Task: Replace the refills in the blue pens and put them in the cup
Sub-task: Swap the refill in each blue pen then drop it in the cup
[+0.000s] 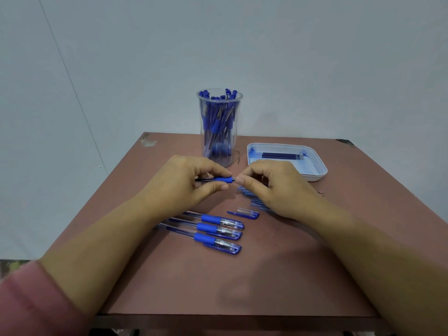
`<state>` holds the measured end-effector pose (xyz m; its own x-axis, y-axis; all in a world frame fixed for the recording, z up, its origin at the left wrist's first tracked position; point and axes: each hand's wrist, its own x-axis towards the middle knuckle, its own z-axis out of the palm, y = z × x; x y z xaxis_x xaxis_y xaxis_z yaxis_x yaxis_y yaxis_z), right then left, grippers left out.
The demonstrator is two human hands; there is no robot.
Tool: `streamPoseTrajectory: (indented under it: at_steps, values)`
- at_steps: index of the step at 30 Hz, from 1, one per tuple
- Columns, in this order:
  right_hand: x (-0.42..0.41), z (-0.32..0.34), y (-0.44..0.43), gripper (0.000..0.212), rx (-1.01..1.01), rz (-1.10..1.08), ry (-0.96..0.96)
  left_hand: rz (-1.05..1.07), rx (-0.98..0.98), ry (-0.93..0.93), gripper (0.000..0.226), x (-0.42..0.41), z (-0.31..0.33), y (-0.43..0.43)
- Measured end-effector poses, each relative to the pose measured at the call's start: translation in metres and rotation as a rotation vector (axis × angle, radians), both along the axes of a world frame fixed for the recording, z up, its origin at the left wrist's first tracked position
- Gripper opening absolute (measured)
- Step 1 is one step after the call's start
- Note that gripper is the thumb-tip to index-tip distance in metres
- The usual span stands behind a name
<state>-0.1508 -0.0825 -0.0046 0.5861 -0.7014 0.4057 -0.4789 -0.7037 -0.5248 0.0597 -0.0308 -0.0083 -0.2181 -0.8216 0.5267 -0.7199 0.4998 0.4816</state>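
My left hand (186, 181) grips a blue pen barrel (221, 179) by its rubber grip, held level above the table. My right hand (271, 185) pinches at the barrel's right end; what its fingertips hold is hidden. A loose blue cap (244, 213) lies just below my right hand. Three capped blue pens (218, 230) lie side by side nearer to me. A clear cup (219, 127) full of blue pens stands at the back. A white tray (312, 169) at the back right holds a few dark refills (282, 155). More blue parts (249, 194) lie partly under my right hand.
The brown table (242, 282) is small, with its front edge near me and chipped back corners. A pale wall stands close behind the cup. A pink sleeve (29, 301) covers my left upper forearm.
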Motion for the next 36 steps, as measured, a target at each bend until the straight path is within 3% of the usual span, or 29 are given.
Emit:
streamPoseTrajectory:
  at_steps: [3,11,16,21,26,30,36]
  values:
    - [0.0006,0.0020,0.0022,0.003,0.021,0.020,-0.058,0.007,-0.005,-0.012,0.022,0.0007,0.0000,-0.0011]
    - [-0.0013,0.0037,0.0038,0.019,0.078,-0.023,-0.075,-0.002,-0.020,-0.054,0.026,0.0038,-0.0031,-0.0055]
    - [0.0008,0.0038,0.0035,0.001,0.005,-0.011,-0.027,0.017,-0.028,-0.098,0.031,0.0060,-0.0038,-0.0060]
    - [0.0007,0.0023,0.0037,0.021,0.041,-0.016,-0.050,0.017,-0.067,-0.084,0.027,0.0051,-0.0027,-0.0062]
    - [0.0013,0.0023,0.0016,0.006,-0.006,-0.027,-0.008,0.008,-0.067,-0.081,0.031,0.0037,-0.0022,-0.0056]
    - [0.0001,0.0047,0.0047,0.022,-0.003,-0.023,-0.056,0.012,-0.086,-0.066,0.028,0.0051,-0.0028,-0.0068]
    - [0.0007,0.0037,0.0020,0.011,-0.016,-0.048,0.023,0.010,-0.114,-0.066,0.030,0.0060,-0.0040,-0.0078]
